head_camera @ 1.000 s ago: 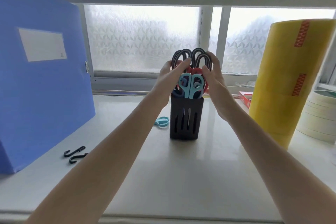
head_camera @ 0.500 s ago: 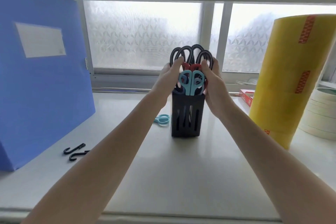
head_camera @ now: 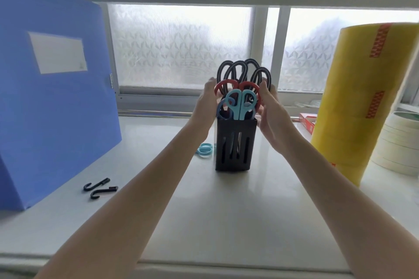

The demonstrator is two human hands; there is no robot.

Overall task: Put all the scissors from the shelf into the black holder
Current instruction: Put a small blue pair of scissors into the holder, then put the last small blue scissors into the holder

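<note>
A black slotted holder [head_camera: 235, 142] stands upright on the white shelf [head_camera: 222, 210], mid-view. Several scissors stick out of it: black-handled ones [head_camera: 240, 72] at the back, a red-handled pair [head_camera: 226, 85], and a light-blue pair [head_camera: 241, 106] in front. My left hand [head_camera: 207, 102] rests against the left side of the handles. On the right side my right hand [head_camera: 272, 115] touches them with fingers spread. Another light-blue pair of scissors [head_camera: 205, 149] lies flat on the shelf just left of the holder, partly hidden behind my left forearm.
A large blue file box [head_camera: 52, 97] stands at the left. Two black hooks [head_camera: 99, 188] lie in front of it. A tall yellow tape roll [head_camera: 367, 97] and stacked white tape rolls [head_camera: 399, 142] stand at the right, with a red box [head_camera: 308, 120] behind. A frosted window closes the back.
Both hands have slid down from the tops of the handles to their sides, and the scissors have sunk deeper into the holder. Hands now sit slightly looser around the bundle.
</note>
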